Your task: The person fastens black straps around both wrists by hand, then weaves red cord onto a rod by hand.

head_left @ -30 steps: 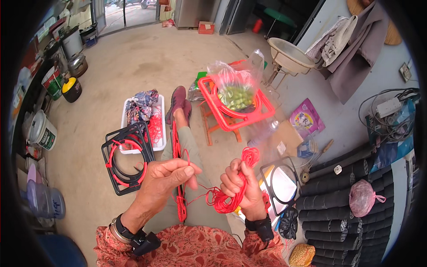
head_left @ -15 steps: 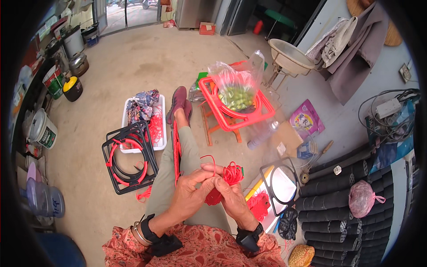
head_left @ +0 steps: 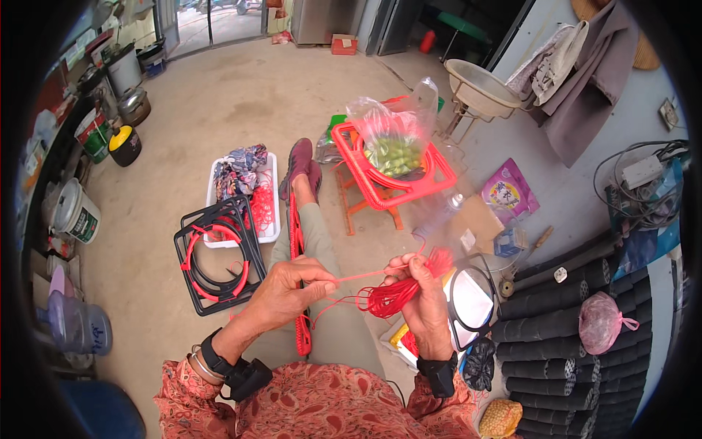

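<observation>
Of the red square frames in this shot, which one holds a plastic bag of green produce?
The red frame on the small stool, ahead of the person's foot. The narrow red frame on the leg holds nothing, and the stacked black frames hold only red cord.

Purple printed pouch (head_left: 510, 192) lies flat on the floor, right of the red stool. Small blue-and-white carton (head_left: 510, 241) just below it – near a flat brown cardboard piece (head_left: 474, 219). White bucket with green label (head_left: 77, 214) stands far left.
</observation>
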`<state>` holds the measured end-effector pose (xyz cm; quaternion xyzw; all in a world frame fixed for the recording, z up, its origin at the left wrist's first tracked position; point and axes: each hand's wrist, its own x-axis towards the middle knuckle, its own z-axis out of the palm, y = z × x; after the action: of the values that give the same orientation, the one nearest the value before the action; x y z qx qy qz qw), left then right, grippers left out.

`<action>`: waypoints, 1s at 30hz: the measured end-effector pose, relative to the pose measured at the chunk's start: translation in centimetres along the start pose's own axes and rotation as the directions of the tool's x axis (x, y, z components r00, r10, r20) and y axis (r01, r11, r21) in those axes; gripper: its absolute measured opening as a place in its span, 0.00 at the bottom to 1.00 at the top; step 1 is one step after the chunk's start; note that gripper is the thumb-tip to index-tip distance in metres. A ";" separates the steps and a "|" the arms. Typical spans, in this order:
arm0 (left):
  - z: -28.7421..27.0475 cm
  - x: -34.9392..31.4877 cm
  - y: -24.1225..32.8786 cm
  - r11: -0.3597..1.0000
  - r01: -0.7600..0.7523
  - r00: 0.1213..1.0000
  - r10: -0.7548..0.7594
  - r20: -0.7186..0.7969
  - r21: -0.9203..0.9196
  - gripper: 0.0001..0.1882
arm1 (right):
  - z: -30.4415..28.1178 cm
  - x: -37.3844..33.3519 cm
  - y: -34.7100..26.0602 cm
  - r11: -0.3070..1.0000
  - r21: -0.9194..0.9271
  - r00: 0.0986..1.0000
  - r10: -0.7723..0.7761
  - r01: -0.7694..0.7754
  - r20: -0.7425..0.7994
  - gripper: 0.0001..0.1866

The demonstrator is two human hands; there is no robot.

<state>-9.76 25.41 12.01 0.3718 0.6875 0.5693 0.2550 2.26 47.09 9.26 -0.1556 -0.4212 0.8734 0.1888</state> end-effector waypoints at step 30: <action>6.5 0.6 -0.7 0.791 0.099 0.970 -0.213 -0.120 -0.604 0.08 | 1.3 -1.7 3.6 0.951 0.013 0.871 0.277 -0.308 0.406 0.38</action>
<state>-5.25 29.71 9.98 0.1617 0.5237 0.7639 0.3407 2.45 43.34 7.38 -0.0284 -0.3882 0.9207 -0.0297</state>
